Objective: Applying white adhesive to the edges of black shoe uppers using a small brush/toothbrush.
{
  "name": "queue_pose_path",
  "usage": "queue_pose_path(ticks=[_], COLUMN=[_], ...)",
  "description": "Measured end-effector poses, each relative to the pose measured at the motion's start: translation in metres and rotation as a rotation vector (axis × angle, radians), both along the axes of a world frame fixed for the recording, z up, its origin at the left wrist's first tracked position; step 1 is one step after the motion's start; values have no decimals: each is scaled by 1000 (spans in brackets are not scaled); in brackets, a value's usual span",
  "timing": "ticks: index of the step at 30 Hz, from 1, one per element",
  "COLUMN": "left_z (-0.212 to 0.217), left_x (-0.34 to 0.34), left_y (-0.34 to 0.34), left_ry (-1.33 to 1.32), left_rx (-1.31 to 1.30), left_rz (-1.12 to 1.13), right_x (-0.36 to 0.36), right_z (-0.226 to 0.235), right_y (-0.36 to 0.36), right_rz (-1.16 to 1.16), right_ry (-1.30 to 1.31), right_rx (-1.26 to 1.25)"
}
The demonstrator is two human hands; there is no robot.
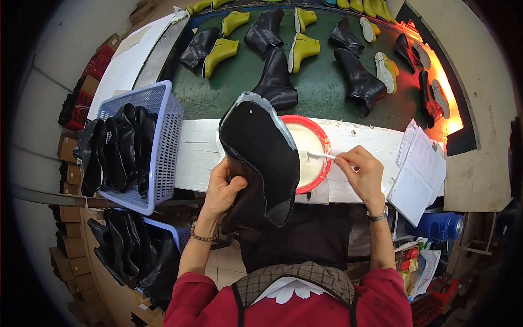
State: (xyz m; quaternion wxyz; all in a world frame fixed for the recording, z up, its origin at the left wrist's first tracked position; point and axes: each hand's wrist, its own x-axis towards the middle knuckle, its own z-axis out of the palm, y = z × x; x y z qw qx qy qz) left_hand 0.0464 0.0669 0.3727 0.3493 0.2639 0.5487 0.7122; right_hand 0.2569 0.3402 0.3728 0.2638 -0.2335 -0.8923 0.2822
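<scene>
My left hand grips a black leather boot upper, thumb on the near side, with its sole opening turned up toward me. A whitish, wet-looking band runs along the upper's far and right edge. My right hand pinches the handle of a small white brush. The brush's tip is over or in the creamy white liquid inside a red-rimmed bowl. Part of the bowl is hidden behind the upper.
Black boot uppers fill a blue basket at left, with more below it. Beyond the white bench, a green conveyor belt carries uppers and yellow shoe lasts toward a glowing heater. An open notebook lies at right.
</scene>
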Motion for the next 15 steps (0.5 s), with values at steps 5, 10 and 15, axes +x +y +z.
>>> queue_pose_path(ticks=[5,10,15], left_z=[4,3,6], left_x=[5,8,1], left_y=[4,9,16], left_ry=[-34,14,118], left_rx=[-16,34,134], left_rz=[28,57,244], right_x=[-7,-24,-11], right_z=[26,25,26], right_y=[-7,-6,-12], right_rz=[123,137,240], right_ry=[165,332,342], right_rx=[-273,-175,-10])
